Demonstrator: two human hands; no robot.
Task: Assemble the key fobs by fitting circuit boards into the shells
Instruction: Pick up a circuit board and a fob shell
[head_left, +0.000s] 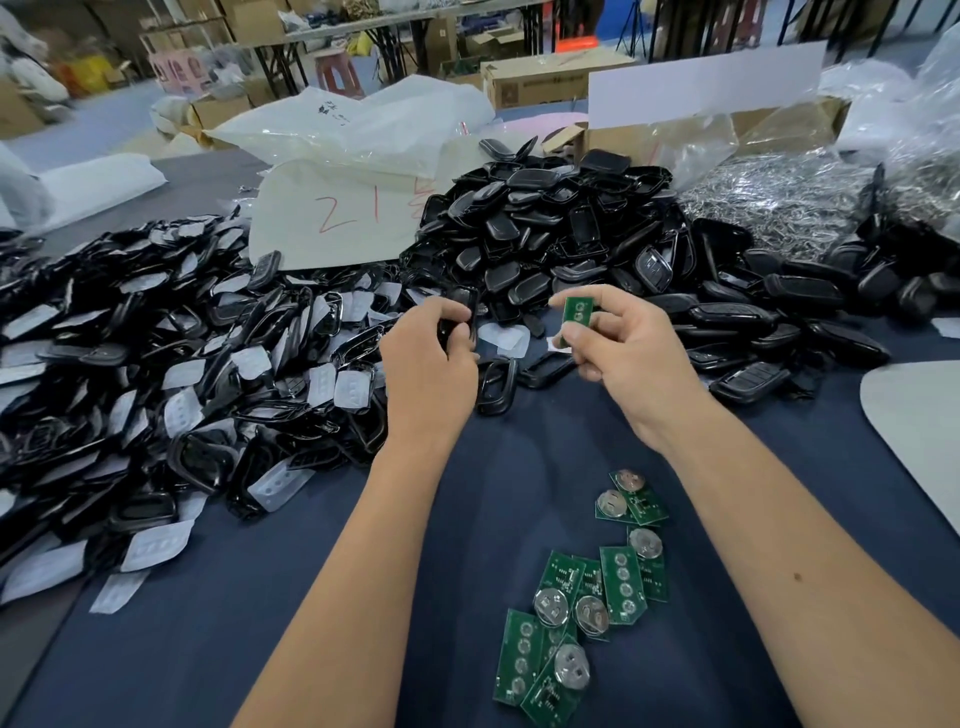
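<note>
At frame centre, the left hand (426, 358) grasps a black shell (460, 314) while the right hand (631, 348) pinches a green circuit board (573, 317) upright, just apart from it. More boards (582, 597) (some bearing coin cells) lie lower centre on the blue table (322, 597).

Blue floor (104, 124); folding tables (332, 31), cardboard boxes (540, 78), pink stool (337, 73) behind
</note>
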